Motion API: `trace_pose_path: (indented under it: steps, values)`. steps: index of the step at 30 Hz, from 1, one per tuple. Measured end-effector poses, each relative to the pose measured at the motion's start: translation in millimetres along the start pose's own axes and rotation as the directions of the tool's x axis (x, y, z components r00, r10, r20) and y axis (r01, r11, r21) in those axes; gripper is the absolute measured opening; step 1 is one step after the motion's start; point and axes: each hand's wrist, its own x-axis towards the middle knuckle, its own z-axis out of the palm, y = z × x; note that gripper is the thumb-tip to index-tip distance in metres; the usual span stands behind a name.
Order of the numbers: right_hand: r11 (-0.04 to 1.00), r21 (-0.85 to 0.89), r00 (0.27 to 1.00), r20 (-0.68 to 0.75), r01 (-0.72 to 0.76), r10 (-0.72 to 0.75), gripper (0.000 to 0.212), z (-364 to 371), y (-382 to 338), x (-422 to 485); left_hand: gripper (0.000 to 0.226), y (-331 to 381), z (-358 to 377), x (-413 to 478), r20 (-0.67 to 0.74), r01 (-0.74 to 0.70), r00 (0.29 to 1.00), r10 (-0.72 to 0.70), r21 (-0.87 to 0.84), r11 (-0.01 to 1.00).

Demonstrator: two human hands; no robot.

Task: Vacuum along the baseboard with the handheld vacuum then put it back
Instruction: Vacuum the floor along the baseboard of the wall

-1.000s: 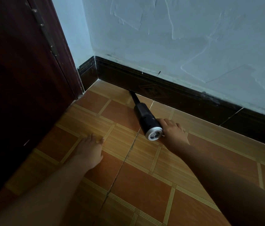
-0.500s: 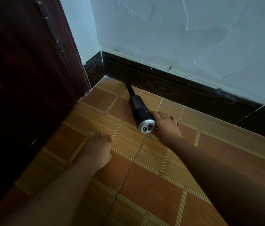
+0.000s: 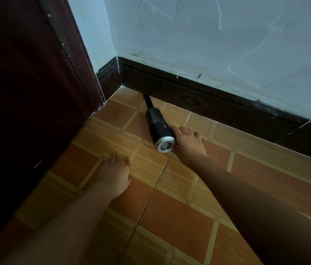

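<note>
Farthest out from the baseboard (image 3: 217,106), two bare forearms reach in over the tiled floor (image 3: 170,217). The left hand (image 3: 115,174) lies flat on a tile, fingers straight and holding nothing, well apart from the baseboard and seemingly propping the person up. Closer to the baseboard, the right hand (image 3: 188,142) is curled round the rear of the one handheld vacuum (image 3: 159,129), just ahead of its silver grille (image 3: 165,145). The black barrel lies low over the floor, angled toward the baseboard, and the tip of its thin crevice nozzle (image 3: 148,101) meets the baseboard's foot near the room corner. By its look the vacuum is a stiff, smooth cylinder, probably light enough for one hand; the barrel may be slippery, so the thick rear section is the place to hold, while the slim nozzle looks the part most likely to suffer if levered. Above the baseboard rises one rough pale wall (image 3: 208,35); to the left of its corner stands one dark wooden door (image 3: 26,83). Count: two hands, one vacuum, one nozzle, one door.
</note>
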Motion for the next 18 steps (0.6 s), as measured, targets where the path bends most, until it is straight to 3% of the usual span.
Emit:
trace_pose_path:
  steps: [14, 18]
  values:
    - [0.995, -0.054, 0.996, 0.037, -0.08, 0.082, 0.056, -31, 40, -57, 0.069, 15, 5, -10, -0.124, 0.087, 0.988, -0.091, -0.034, 0.996]
    - [0.991, -0.073, 0.993, 0.031, -0.114, 0.116, 0.055, -45, 48, -78, 0.071, 31, -5, -11, -0.188, 0.047, 0.98, -0.064, -0.091, 0.995]
